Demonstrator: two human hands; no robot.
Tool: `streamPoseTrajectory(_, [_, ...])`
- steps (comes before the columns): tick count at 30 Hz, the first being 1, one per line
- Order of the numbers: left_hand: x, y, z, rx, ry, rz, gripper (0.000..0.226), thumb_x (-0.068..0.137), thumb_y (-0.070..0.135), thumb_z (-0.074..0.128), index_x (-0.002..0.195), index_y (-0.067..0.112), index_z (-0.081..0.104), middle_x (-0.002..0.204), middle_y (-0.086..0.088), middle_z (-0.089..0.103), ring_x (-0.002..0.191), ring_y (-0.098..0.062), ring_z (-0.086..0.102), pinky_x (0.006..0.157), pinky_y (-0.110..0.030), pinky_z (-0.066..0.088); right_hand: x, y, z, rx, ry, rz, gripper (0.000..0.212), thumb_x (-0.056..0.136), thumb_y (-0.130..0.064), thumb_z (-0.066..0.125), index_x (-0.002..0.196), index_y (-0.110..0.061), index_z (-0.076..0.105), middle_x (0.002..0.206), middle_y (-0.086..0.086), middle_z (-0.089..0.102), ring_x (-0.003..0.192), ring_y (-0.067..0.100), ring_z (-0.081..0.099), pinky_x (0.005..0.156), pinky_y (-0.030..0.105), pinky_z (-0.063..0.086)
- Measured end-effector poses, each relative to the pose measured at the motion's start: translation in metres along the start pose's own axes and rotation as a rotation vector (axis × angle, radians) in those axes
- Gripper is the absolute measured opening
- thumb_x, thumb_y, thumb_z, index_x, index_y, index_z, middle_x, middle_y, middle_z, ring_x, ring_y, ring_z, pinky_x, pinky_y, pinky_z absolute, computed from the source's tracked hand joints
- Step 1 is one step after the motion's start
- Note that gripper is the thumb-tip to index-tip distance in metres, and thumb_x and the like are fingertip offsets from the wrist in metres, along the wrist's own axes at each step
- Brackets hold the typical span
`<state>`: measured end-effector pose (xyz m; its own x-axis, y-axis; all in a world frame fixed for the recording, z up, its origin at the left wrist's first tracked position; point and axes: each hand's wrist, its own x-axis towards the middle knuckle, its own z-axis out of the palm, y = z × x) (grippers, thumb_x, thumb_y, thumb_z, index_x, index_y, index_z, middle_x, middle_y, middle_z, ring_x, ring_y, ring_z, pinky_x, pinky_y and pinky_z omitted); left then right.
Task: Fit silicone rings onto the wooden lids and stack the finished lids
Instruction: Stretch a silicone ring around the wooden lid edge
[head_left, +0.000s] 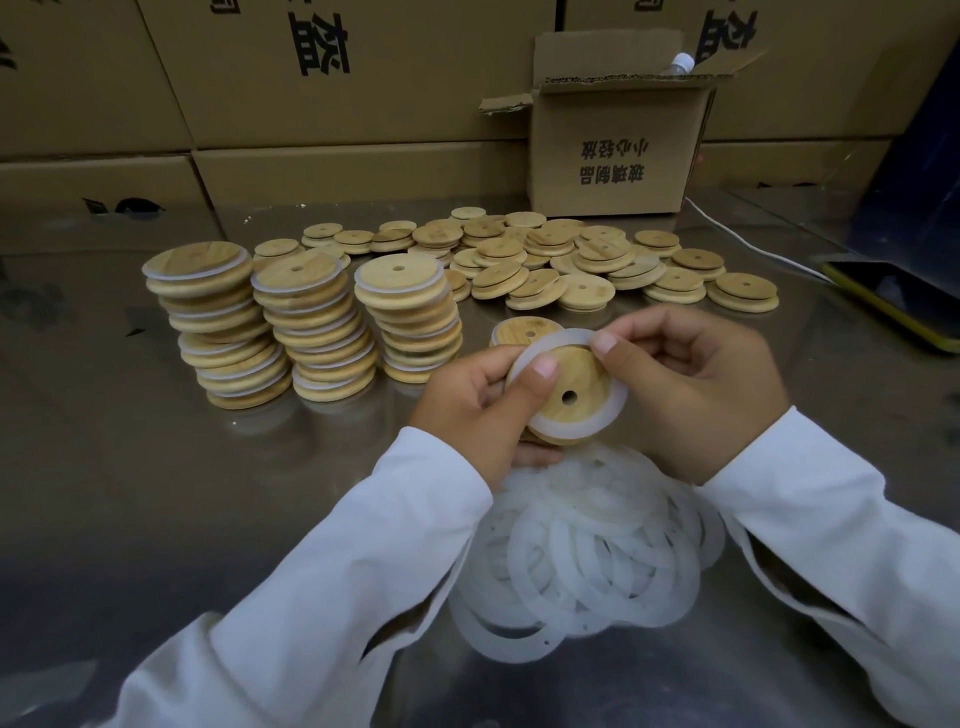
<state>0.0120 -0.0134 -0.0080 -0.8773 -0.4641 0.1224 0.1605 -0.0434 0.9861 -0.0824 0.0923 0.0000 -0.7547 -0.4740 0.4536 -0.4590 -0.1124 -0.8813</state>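
While three stacks (311, 322) stand behind, left hand (467, 405) and right hand (691, 384) pinch one ringed lid (571, 379).

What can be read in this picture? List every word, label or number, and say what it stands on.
"玻璃制品": on the small open box, printed upside down.
"小心轻放": same box, the other line, also upside down.
"益": large black print on the stacked cartons behind; the characters next to it are cropped or too tilted to read surely.
No numbers or brand marks are legible elsewhere.
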Motion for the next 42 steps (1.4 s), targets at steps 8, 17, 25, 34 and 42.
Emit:
streamPoseTrajectory(8, [0.001, -0.001, 0.0, -0.024, 0.041, -0.015, 0.014, 0.09, 0.016, 0.052, 0.092, 0.016, 0.066, 0.071, 0.0, 0.07, 0.064, -0.014, 0.068, 0.051, -0.025, 0.057, 0.0, -0.002, 0.001, -0.011, -0.007, -0.019, 0.019, 0.079, -0.006, 0.065, 0.068, -0.02, 0.062, 0.06, -0.011, 0.061, 0.058, -0.001, 0.055, 0.057, 0.009, 0.043])
streamPoseTrajectory(17, [0.0, 0.002, -0.001, -0.033, 0.031, 0.031, 0.015, 0.09, 0.016, 0.051, 0.095, 0.014, 0.066, 0.072, 0.0, 0.071, 0.068, -0.015, 0.069, 0.052, -0.024, 0.056, 0.004, -0.009, -0.003, 0.054, -0.046, 0.106, 0.013, 0.079, -0.004, 0.063, 0.069, -0.012, 0.063, 0.064, 0.003, 0.06, 0.055, 0.002, 0.054, 0.058, 0.011, 0.045])
streamPoseTrajectory(25, [0.002, 0.0, -0.002, -0.14, 0.059, -0.016, 0.016, 0.088, 0.02, 0.053, 0.084, 0.02, 0.069, 0.074, -0.003, 0.072, 0.069, -0.02, 0.071, 0.049, -0.023, 0.054, 0.004, -0.013, -0.005, 0.09, -0.085, 0.126, 0.011, 0.079, -0.005, 0.062, 0.07, -0.011, 0.063, 0.066, 0.004, 0.061, 0.054, 0.002, 0.055, 0.057, 0.011, 0.046])
streamPoseTrajectory(34, [0.003, 0.0, -0.006, -0.198, 0.041, -0.032, 0.02, 0.067, 0.032, 0.06, 0.073, 0.021, 0.076, 0.075, -0.007, 0.072, 0.066, -0.021, 0.071, 0.049, -0.024, 0.054, 0.0, -0.011, -0.005, 0.026, -0.055, 0.059, 0.013, 0.077, -0.009, 0.067, 0.069, -0.019, 0.065, 0.06, -0.009, 0.067, 0.059, 0.001, 0.061, 0.058, 0.01, 0.048])
streamPoseTrajectory(42, [0.005, 0.0, -0.01, -0.238, 0.026, -0.024, 0.027, 0.068, 0.031, 0.058, 0.086, 0.015, 0.071, 0.079, -0.009, 0.072, 0.069, -0.022, 0.071, 0.05, -0.026, 0.055, -0.005, -0.011, -0.002, 0.088, -0.023, 0.007, 0.017, 0.073, -0.008, 0.068, 0.066, -0.023, 0.064, 0.058, -0.017, 0.067, 0.057, -0.001, 0.063, 0.056, 0.008, 0.048])
